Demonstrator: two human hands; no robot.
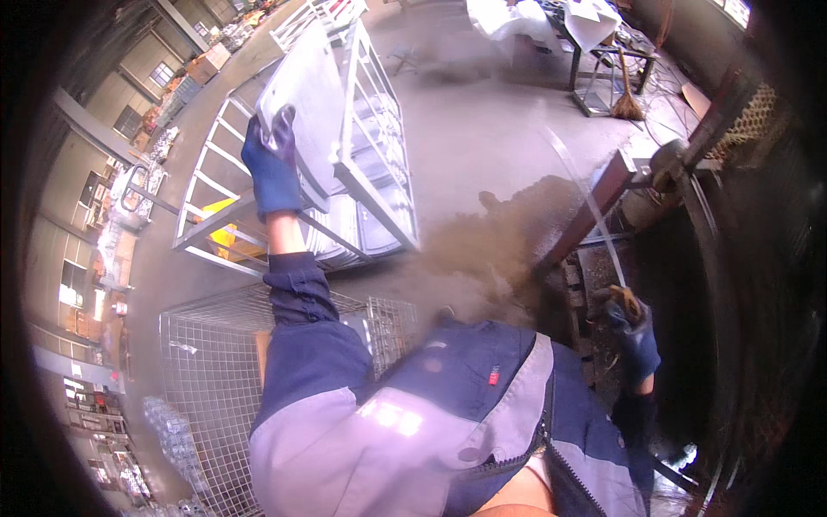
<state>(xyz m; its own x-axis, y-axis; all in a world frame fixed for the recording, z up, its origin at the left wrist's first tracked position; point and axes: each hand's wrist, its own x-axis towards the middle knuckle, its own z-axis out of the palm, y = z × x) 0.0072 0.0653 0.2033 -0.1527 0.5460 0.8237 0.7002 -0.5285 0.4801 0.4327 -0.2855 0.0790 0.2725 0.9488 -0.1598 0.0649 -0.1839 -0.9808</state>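
Note:
My left hand (274,159), in a blue glove, is raised ahead of me, its fingers closed on the edge of a pale, flat panel (310,108). The panel tilts upright over a light metal-framed cart (366,194), in which several similar panels (379,215) are stacked. Low at the right, my right hand (636,336), also gloved in blue, is closed around the brown, handle-like end of a long thin rod (586,194). That rod slants up and to the left, away from the hand. Its far tip is faint and blurred.
Below the cart stands a wire mesh basket (211,370). A yellow piece (220,228) shows inside the cart's frame. Dark metal framework (594,207) rises at my right. Farther back are a broom (627,95) and a table (575,65) bearing white sheeting. A brown patch (500,233) marks the floor.

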